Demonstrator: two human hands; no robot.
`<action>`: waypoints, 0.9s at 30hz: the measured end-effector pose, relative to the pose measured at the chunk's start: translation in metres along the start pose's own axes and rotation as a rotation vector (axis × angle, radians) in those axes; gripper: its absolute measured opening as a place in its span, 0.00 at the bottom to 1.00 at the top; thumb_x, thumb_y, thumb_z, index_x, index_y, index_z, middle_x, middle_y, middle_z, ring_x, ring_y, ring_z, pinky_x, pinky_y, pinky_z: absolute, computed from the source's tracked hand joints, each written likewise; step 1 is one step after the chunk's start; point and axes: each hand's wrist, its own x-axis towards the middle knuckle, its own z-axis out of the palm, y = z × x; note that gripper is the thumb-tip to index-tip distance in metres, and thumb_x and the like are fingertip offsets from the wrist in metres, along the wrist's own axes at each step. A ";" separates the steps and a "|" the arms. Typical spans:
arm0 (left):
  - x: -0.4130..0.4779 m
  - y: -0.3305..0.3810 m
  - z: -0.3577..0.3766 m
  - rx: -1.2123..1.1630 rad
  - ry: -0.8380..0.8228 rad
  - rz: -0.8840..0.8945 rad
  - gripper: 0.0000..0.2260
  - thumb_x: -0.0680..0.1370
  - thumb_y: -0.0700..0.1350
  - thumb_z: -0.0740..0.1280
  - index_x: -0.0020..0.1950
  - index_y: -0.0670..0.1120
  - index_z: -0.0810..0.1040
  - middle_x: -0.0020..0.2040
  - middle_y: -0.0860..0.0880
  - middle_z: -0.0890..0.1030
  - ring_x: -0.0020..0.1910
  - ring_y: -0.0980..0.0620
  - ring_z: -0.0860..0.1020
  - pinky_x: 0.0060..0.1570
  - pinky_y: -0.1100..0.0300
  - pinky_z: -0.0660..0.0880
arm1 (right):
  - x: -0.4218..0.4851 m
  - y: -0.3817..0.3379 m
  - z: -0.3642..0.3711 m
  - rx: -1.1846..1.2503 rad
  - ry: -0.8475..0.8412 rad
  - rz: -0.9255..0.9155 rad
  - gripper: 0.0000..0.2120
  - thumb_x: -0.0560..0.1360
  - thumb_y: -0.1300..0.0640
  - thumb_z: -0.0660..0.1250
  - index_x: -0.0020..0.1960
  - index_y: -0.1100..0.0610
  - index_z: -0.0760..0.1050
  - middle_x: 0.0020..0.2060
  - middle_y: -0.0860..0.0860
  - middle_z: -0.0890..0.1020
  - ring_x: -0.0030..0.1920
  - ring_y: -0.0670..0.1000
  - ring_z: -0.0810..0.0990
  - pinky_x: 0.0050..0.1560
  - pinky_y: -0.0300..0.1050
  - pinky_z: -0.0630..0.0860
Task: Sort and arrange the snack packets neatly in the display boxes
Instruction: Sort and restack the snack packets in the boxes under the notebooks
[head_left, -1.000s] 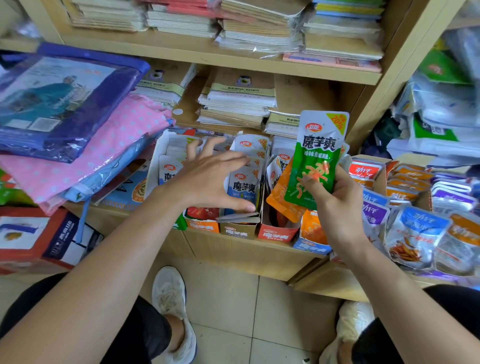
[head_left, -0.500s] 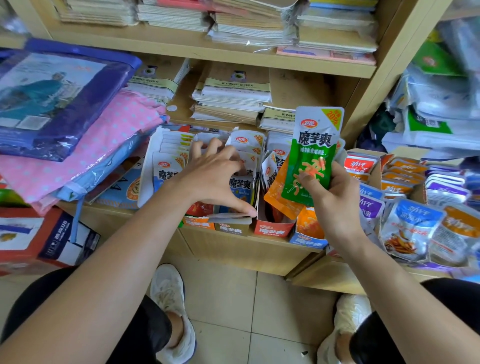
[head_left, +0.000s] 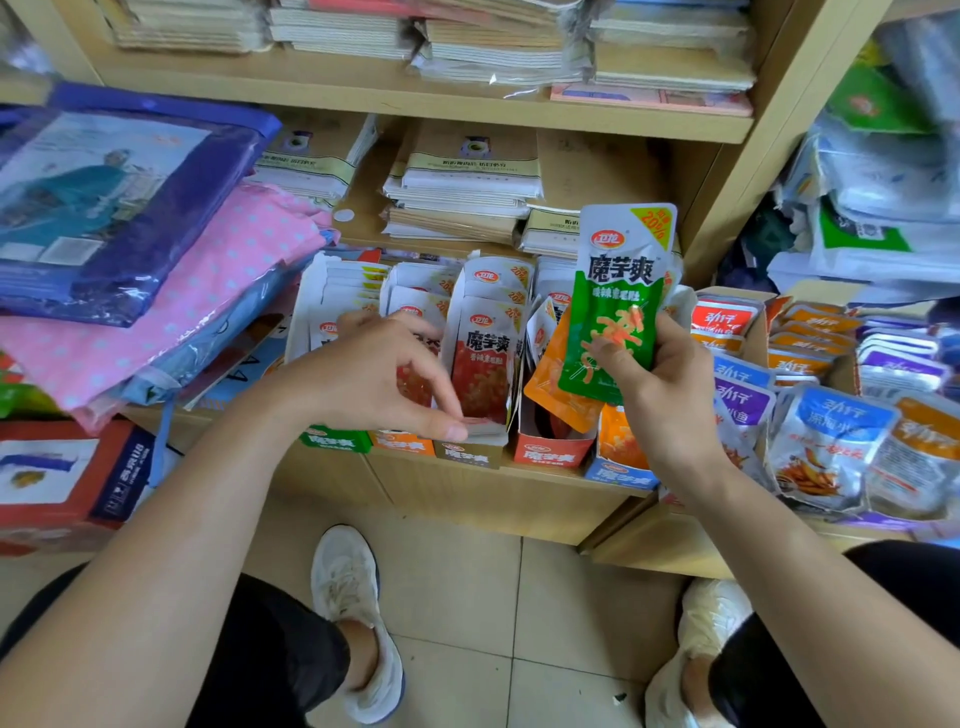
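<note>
The right hand (head_left: 670, 384) pinches the green packet (head_left: 618, 291) low; it looks light, soft, slippery. The left hand (head_left: 363, 379) grips red packets (head_left: 483, 364).

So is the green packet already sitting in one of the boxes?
No, the right hand holds the green packet up above the display boxes.

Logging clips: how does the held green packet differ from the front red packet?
The green packet has a green body, the red packet a red one. The green packet is gripped aloft by the right hand; the red packet stands in its display box, left hand at its base. Both share a white top and logo.
</note>
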 end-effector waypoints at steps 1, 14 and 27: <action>-0.003 -0.001 0.000 -0.017 -0.028 0.000 0.16 0.59 0.72 0.74 0.42 0.68 0.85 0.67 0.59 0.71 0.62 0.77 0.60 0.70 0.53 0.52 | 0.000 0.000 0.000 0.001 -0.001 0.001 0.09 0.80 0.61 0.68 0.59 0.60 0.78 0.52 0.50 0.86 0.53 0.49 0.85 0.52 0.54 0.84; 0.034 -0.012 0.018 0.307 0.442 0.061 0.25 0.72 0.69 0.67 0.66 0.62 0.78 0.68 0.63 0.75 0.73 0.53 0.62 0.60 0.51 0.54 | -0.001 -0.001 0.000 0.023 0.007 -0.001 0.09 0.80 0.62 0.68 0.60 0.61 0.78 0.53 0.50 0.86 0.54 0.49 0.85 0.53 0.54 0.83; 0.074 -0.010 0.032 0.557 0.381 0.069 0.21 0.76 0.55 0.71 0.69 0.53 0.77 0.62 0.54 0.74 0.67 0.44 0.64 0.60 0.44 0.58 | 0.001 0.002 -0.003 0.001 0.018 -0.012 0.09 0.80 0.62 0.68 0.60 0.61 0.78 0.53 0.51 0.86 0.54 0.50 0.85 0.53 0.56 0.83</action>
